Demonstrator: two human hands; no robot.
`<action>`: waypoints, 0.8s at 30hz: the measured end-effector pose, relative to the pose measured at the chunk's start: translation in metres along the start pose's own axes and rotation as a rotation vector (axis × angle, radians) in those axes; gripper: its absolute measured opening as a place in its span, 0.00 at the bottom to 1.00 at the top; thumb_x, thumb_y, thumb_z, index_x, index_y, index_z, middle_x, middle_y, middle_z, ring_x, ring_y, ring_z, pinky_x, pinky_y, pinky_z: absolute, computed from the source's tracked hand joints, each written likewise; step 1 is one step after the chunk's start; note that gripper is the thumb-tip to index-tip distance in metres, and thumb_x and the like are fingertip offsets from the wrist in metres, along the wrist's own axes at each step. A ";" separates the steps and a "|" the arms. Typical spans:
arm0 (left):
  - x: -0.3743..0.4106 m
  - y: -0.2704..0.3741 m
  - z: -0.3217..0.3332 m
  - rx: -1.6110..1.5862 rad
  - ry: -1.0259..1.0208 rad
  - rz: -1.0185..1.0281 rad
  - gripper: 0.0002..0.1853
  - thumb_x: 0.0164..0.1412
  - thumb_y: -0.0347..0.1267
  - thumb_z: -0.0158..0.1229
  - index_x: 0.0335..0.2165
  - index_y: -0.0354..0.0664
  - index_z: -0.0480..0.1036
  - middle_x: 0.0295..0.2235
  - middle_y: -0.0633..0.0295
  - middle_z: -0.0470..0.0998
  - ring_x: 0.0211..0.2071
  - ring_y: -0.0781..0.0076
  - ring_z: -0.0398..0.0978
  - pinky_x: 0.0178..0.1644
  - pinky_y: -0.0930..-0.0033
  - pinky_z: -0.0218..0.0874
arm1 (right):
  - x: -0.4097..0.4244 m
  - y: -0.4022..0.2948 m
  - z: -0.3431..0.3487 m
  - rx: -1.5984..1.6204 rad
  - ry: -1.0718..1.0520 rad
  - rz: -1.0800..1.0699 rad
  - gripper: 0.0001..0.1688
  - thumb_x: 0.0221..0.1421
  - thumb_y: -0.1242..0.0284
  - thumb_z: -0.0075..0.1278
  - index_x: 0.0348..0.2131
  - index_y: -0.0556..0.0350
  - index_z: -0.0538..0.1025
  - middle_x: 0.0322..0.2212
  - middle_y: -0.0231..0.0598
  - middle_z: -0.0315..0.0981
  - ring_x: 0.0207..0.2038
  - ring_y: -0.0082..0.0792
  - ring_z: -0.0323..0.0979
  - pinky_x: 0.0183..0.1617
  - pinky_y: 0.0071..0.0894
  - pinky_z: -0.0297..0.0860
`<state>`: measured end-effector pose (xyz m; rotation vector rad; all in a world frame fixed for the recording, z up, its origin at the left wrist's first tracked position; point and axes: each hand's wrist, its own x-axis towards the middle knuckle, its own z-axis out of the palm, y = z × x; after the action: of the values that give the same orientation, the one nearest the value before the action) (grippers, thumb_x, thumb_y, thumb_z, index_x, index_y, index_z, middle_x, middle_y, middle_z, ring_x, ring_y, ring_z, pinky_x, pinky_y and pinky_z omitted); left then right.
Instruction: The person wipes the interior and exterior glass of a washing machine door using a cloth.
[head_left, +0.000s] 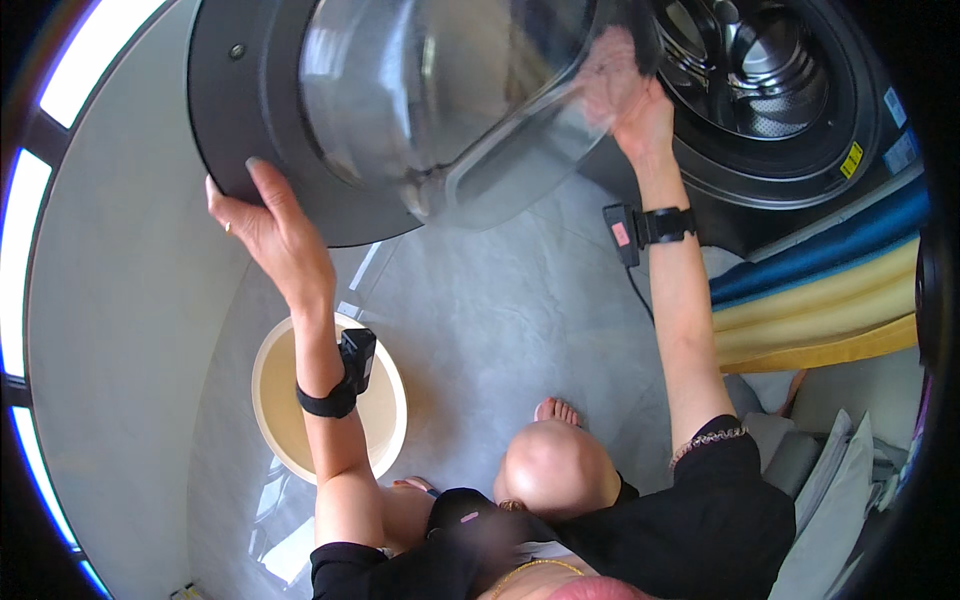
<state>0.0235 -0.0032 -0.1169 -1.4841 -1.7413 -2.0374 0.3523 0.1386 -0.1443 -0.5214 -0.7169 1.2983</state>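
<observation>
The round door of a front-loading washing machine (255, 97), with a dark rim and a clear glass bowl, stands swung out before me. My left hand (281, 232) grips the lower left edge of its rim, thumb on the near face, a ring on one finger. My right hand (626, 97) is at the right side of the glass bowl (495, 172); its fingers show blurred behind the glass, and whether they hold anything I cannot tell. To the right is the machine's round opening with its shiny metal drum (772, 82).
A round cream tub (397, 405) stands on the grey floor (517, 322) beneath my left forearm. Blue and yellow curtain fabric (817, 322) hangs at the right, above grey and white soft items (825, 480). A pale wall (120, 285) curves along the left.
</observation>
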 end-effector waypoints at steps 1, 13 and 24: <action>0.000 -0.004 0.001 0.018 0.004 0.018 0.28 0.64 0.44 0.44 0.53 0.33 0.53 0.44 0.50 0.61 0.46 0.60 0.60 0.52 0.63 0.50 | -0.005 0.008 -0.002 0.031 0.032 0.024 0.28 0.63 0.60 0.23 0.55 0.55 0.62 0.52 0.41 0.63 0.55 0.44 0.60 0.56 0.46 0.60; 0.001 0.007 0.017 0.002 0.057 0.084 0.31 0.61 0.44 0.49 0.51 0.30 0.53 0.42 0.43 0.59 0.44 0.50 0.60 0.49 0.57 0.53 | -0.075 0.093 -0.020 0.142 -0.008 0.380 0.27 0.61 0.62 0.26 0.52 0.59 0.63 0.49 0.48 0.65 0.49 0.50 0.65 0.51 0.62 0.62; -0.001 0.005 0.023 0.030 0.066 0.109 0.32 0.59 0.42 0.51 0.52 0.30 0.52 0.42 0.40 0.61 0.43 0.45 0.60 0.48 0.52 0.54 | -0.133 0.115 0.045 0.259 -0.341 0.618 0.29 0.60 0.62 0.28 0.52 0.66 0.62 0.48 0.50 0.66 0.47 0.48 0.67 0.52 0.55 0.63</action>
<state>0.0405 0.0125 -0.1160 -1.4520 -1.6220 -1.9739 0.2274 0.0304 -0.2200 -0.3179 -0.6735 2.0618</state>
